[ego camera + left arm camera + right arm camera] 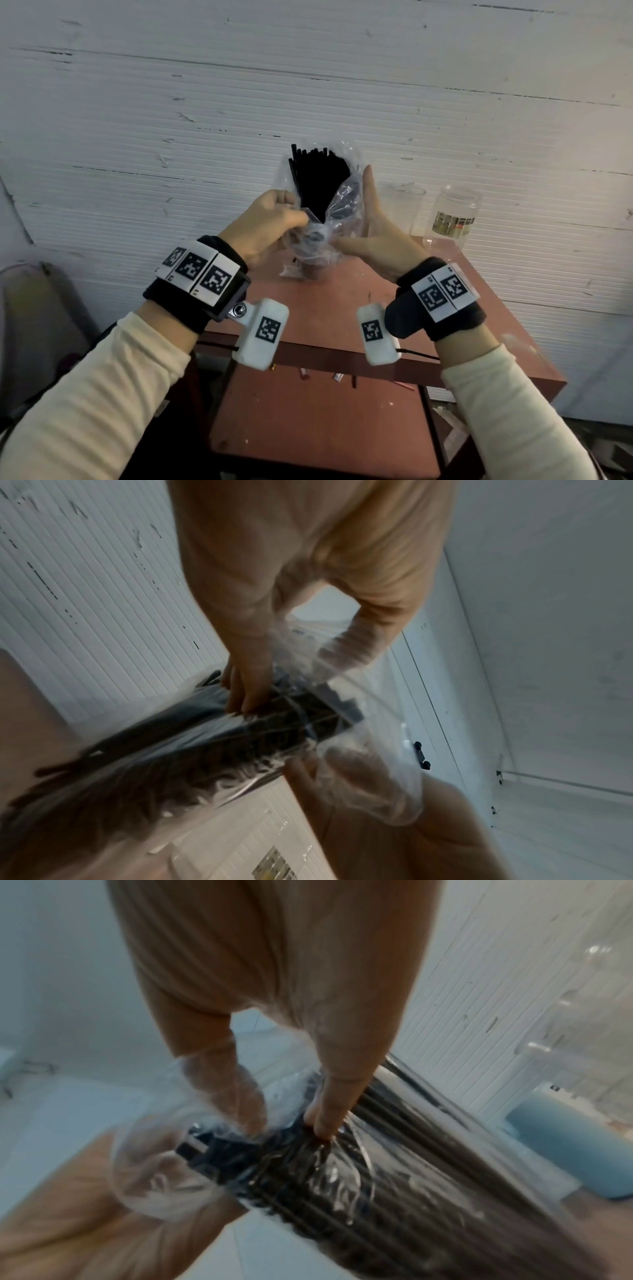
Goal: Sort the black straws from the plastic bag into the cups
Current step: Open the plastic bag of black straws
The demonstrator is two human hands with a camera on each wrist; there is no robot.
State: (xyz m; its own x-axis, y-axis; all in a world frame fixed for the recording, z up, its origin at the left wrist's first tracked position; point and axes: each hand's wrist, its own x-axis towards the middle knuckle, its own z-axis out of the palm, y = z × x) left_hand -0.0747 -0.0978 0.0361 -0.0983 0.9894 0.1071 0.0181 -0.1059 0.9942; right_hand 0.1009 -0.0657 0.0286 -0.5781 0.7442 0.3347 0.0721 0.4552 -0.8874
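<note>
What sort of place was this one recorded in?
Probably a workshop or storage room, not a kitchen: a scuffed white ribbed panel wall, a paint-flecked reddish table, and clutter on the floor beneath.

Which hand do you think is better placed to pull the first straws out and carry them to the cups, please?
Probably the right hand: its fingers lie straight along the plastic bag, and both cups stand just to its right. The left hand is gripping the bag with the black straws, steadying it.
</note>
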